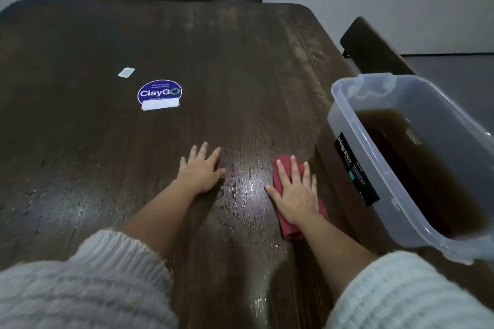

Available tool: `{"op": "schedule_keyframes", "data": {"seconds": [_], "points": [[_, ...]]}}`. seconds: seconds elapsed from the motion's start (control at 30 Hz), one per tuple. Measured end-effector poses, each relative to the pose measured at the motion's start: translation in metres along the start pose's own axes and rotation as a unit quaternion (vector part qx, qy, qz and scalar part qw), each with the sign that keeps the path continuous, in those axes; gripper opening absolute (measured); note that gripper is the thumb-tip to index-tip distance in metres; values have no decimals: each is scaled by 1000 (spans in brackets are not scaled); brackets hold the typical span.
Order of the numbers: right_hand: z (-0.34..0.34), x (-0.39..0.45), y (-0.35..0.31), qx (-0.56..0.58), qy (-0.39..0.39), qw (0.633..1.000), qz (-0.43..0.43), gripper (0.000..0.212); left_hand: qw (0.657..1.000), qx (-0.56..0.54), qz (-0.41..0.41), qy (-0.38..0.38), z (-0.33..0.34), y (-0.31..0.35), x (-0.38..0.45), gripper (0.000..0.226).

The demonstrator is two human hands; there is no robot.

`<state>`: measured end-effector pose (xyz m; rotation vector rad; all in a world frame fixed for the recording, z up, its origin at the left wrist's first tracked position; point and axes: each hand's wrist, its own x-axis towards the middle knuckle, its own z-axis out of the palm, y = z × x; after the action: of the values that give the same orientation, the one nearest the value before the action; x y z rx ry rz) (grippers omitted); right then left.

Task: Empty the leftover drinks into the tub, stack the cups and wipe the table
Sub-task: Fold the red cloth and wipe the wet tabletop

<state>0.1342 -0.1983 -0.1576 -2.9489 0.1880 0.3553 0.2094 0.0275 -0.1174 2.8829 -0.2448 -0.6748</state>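
A dark wooden bench [80, 155] seen from above, with cream knitted sleeves [80, 288] at the bottom. Toward the left lie a small white tag [126, 72] and a round blue "ClayGO" sticker [159, 92]. The left hand [201, 171] rests flat and released on the wood, holding nothing. Beside it, water droplets [240, 195] glisten. The right hand [296, 189] presses straight fingers on a folded red cloth [290, 230]. At the right edge stands a clear plastic tub [344, 117] containing brown liquid [417, 168].
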Motion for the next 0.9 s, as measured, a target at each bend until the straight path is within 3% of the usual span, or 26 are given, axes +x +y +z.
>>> {"op": "schedule_keyframes", "data": {"seconds": [0.17, 0.27, 0.37, 0.43, 0.5, 0.57, 0.63, 0.73, 0.9], "points": [[-12, 60, -11, 28, 24, 995, 92, 68, 998, 21, -67, -1, -5, -39, 30, 63], [-21, 110, -18, 34, 57, 987, 145, 68, 998, 23, -55, 20, 4, -47, 35, 62], [-27, 157, -45, 41, 52, 990, 128, 68, 998, 8, -50, 44, 12, -50, 39, 58], [-27, 178, -78, 17, 39, 998, 44, 66, 995, -37, -45, 78, 12, -56, 42, 56], [-22, 180, -117, -17, 30, 996, -81, 64, 978, -156, -30, 135, 9, -66, 42, 54], [-10, 163, -156, -54, 17, 977, -208, 60, 937, -284, -31, 203, 5, -80, 37, 51], [5, 129, -185, -83, 2, 948, -309, 59, 898, -344, -59, 267, 3, -94, 25, 49], [24, 73, -202, -85, -16, 915, -395, 59, 867, -372, -100, 317, 10, -111, 4, 47], [48, -19, -176, -34, -41, 868, -494, 50, 890, -304, -141, 309, 47, -126, -40, 45]]}}
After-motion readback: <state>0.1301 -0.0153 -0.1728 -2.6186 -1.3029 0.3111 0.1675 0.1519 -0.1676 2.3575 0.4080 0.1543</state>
